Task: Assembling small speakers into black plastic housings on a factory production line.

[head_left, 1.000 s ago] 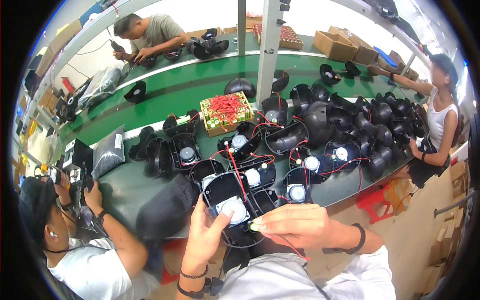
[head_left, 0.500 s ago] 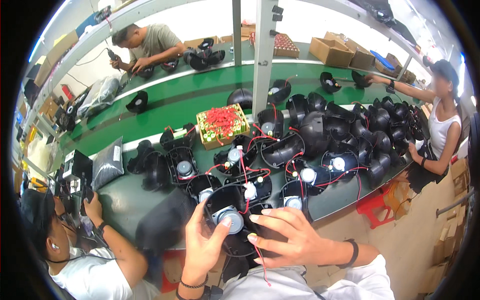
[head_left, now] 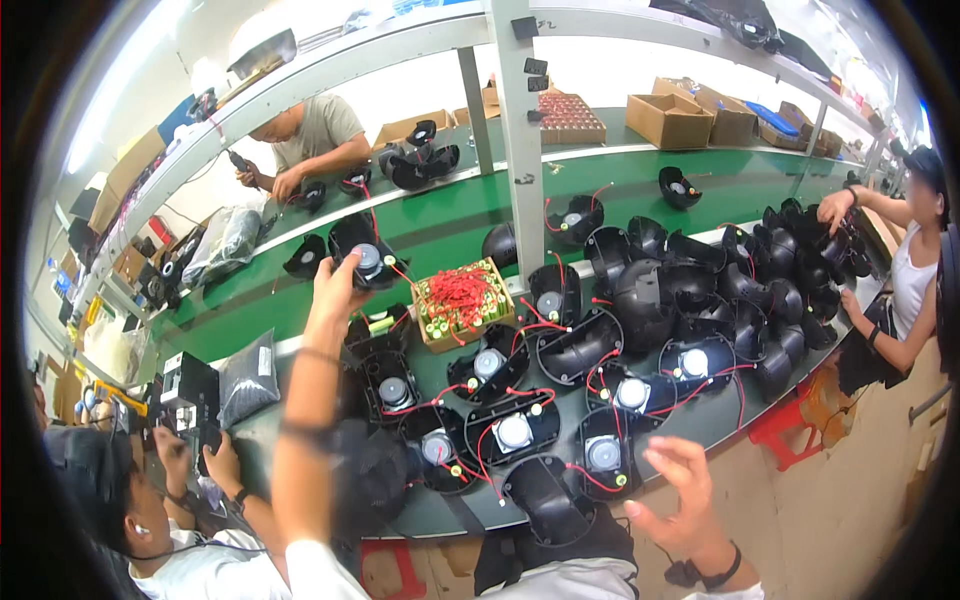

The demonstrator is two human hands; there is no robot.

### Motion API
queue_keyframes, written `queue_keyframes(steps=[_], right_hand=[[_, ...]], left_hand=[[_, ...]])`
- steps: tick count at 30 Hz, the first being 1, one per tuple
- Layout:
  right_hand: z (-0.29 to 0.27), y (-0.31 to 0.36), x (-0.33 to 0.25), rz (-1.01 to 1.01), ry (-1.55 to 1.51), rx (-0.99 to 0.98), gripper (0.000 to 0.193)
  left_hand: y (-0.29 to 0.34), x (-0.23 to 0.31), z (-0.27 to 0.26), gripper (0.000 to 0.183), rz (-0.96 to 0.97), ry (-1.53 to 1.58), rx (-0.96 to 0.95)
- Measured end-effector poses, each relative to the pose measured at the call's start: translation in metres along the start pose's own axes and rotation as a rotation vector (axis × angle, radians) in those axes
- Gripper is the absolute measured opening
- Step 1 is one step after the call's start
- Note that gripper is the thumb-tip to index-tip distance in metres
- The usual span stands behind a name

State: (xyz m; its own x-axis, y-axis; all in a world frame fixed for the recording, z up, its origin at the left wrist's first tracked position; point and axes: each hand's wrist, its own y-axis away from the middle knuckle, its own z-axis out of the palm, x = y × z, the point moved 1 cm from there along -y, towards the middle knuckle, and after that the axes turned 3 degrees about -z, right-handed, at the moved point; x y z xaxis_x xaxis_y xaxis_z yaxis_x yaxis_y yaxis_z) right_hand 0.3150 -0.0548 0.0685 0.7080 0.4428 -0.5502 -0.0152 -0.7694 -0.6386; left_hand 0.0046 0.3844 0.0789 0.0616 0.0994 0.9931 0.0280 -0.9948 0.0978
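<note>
My left hand reaches across the bench, its fingers closed on the rim of a black plastic housing. A round silver-grey speaker sits inside that housing, with a red wire hanging off it. The housing is over the near side of the green conveyor; whether it touches the belt I cannot tell. My right hand is at the bench's near edge, fingers apart and holding nothing. Nearest to it are a housing with a speaker and an empty black housing at the edge.
A carton of green cells with red wires stands mid-bench. Black housings are heaped at the right. A metal post rises beside the green conveyor. Co-workers sit at left, far left and right. Below is a red stool.
My left hand has carried the speaker housing from in front of me forward and left to the conveyor. My right hand has let go of it and moved right. My view has shifted slightly.
</note>
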Motion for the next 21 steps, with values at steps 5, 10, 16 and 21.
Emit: queue_keyframes(steps=[5,10,16,21], right_hand=[[-0.003,0.04,0.012,0.31,-0.043,0.08,0.055],[0.004,0.077,0.038,0.52,-0.064,0.407,0.035],[0.03,0.091,0.053,0.591,-0.151,0.611,0.018],[0.038,0.093,0.062,0.556,-0.182,0.679,0.017]], left_hand=[[-0.134,-0.066,-0.014,0.036,-0.284,-0.212,0.031],[-0.148,-0.098,-0.012,0.045,-0.393,-0.315,-0.002],[-0.123,-0.076,-0.05,0.054,-0.153,-0.672,0.042],[-0.088,-0.04,-0.1,0.031,0.286,-0.713,-0.037]])
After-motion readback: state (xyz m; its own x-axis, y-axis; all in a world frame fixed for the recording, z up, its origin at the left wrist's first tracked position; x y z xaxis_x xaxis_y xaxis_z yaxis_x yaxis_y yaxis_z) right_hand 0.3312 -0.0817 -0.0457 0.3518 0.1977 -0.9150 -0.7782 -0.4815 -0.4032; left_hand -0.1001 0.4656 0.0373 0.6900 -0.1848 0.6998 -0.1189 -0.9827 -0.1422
